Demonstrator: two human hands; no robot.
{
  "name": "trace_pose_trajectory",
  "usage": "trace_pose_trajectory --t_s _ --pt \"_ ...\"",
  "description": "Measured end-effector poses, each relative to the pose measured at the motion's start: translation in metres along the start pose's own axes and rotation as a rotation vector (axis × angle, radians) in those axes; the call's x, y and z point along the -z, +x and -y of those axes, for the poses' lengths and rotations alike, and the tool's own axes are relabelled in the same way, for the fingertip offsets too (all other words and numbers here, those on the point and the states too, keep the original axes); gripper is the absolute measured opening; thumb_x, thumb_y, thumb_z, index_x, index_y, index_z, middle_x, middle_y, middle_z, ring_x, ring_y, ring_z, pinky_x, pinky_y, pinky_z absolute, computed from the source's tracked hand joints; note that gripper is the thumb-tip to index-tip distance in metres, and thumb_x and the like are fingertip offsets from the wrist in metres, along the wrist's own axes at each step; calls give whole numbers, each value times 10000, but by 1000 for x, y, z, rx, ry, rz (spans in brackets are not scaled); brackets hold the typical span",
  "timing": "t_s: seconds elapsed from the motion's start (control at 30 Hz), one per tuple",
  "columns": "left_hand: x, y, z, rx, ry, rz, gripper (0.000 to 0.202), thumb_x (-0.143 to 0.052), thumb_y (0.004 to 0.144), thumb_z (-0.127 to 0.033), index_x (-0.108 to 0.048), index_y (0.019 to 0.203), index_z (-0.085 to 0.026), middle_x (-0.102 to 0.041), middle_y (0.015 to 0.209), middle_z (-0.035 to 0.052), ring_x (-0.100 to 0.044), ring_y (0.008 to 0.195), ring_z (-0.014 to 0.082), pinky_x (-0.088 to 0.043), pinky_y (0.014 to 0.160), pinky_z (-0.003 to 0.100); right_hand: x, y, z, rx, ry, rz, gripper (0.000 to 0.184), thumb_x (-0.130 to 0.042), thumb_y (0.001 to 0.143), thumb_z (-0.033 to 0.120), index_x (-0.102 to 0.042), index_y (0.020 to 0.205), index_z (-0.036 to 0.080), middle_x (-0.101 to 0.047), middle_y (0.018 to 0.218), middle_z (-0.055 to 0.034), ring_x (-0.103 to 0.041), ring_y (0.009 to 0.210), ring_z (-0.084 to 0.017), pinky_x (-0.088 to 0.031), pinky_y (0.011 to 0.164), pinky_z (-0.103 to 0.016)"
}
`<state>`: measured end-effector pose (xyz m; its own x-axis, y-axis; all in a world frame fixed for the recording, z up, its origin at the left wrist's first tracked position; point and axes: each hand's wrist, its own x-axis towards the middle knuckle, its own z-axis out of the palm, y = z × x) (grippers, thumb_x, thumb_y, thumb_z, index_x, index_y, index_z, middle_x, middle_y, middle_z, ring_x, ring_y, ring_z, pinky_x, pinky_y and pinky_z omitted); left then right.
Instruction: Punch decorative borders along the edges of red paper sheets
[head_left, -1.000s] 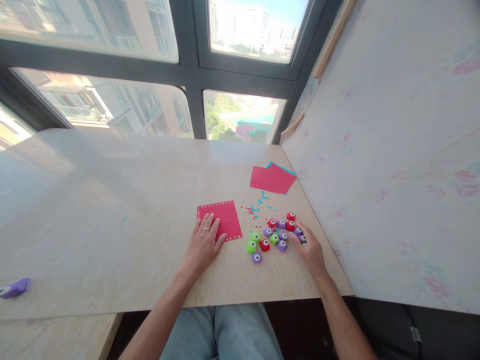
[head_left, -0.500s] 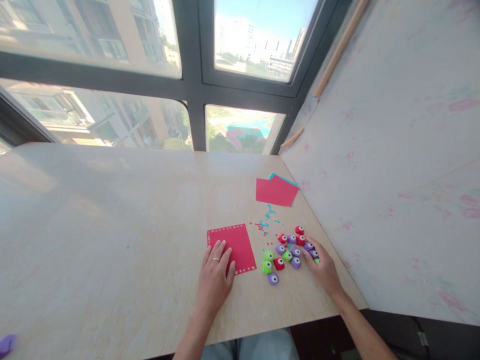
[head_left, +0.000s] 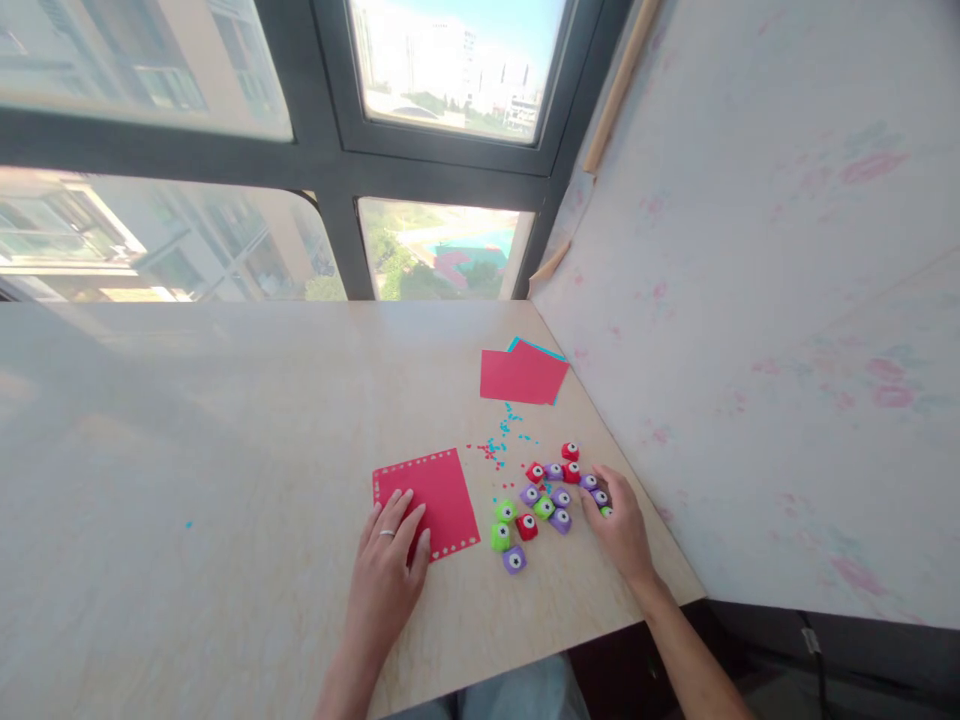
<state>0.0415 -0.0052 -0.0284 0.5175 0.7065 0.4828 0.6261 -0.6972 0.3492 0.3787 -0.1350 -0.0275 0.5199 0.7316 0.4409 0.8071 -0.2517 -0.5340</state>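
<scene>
Partly punched: red paper sheet lies on desk, left of craft punches; holes line far and near edges, right edge plain. Left hand flat on sheet, grip loosely spread. Right hand curls over rightmost punches; pinching unclear.

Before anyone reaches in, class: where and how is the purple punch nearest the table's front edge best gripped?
Probably by the left and right sides of its body, coming from the near side of the table. The purple punch has a green punch and a red punch behind it, none in front, and its blocky body looks wider than its round top.
</scene>
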Motion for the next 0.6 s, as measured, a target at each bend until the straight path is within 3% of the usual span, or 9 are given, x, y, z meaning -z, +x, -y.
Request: trace_pose_trajectory --t_s 0.13,0.23,0.27,0.33,0.4,0.5,0.6 --pt "0 2 -1 22 11 13 284 -489 954 -253 -633 1188 -180 -630 1314 139 -572 1249 297 -469 1041 525 7 2 8 -43 86 -87 327 -569 913 355 -576 1196 191 -652 1152 -134 -630 1070 -279 -528 931 -489" --pt "2 4 -4 55 3 28 289 -481 956 -267 -641 1185 -191 -634 1310 135 -579 1241 294 -471 1042 526 14 -9 34 54 126 -298 203 -538 926 234 -611 1115 217 -650 1090 -122 -616 1081 -282 -516 933 -507" --pt "3 5 -5 64 1 30 289 -480 956 -273 -645 1180 -194 -637 1305 134 -583 1235 294 -472 1041 527 15 -15 48 125 152 -304 220 -517 923 179 -611 1114 232 -643 1083 -119 -615 1082 -277 -522 923 -503" --pt "4 6 -7 76 -4 30 286 -479 954 -287 -656 1163 -201 -647 1288 130 -593 1219 295 -477 1034 528 16 -29 82 382 227 -98 337 -482 896 97 -596 1167 262 -649 1117 -103 -611 1117 -261 -505 969 -510" --pt "4 8 -8 92 -9 28 285 -479 953 -294 -662 1151 -202 -652 1276 129 -596 1212 295 -477 1032 522 12 -41 118 652 286 145 381 -467 882 111 -587 1213 255 -652 1205 -94 -572 1209 -257 -476 1032 -497" --pt "4 9 -10 102 -6 24 283 -479 951 -283 -664 1145 -191 -650 1277 135 -590 1217 293 -466 1044 513 -6 -49 156 804 226 372 338 -484 905 169 -610 1218 183 -615 1333 -106 -492 1313 -254 -426 1107 -433" --pt "3 9 -11 91 6 19 285 -475 951 -274 -666 1141 -181 -648 1280 142 -590 1219 295 -461 1048 514 -27 -45 164 886 115 444 281 -454 951 166 -646 1156 157 -643 1303 -104 -534 1265 -241 -405 1127 -409"
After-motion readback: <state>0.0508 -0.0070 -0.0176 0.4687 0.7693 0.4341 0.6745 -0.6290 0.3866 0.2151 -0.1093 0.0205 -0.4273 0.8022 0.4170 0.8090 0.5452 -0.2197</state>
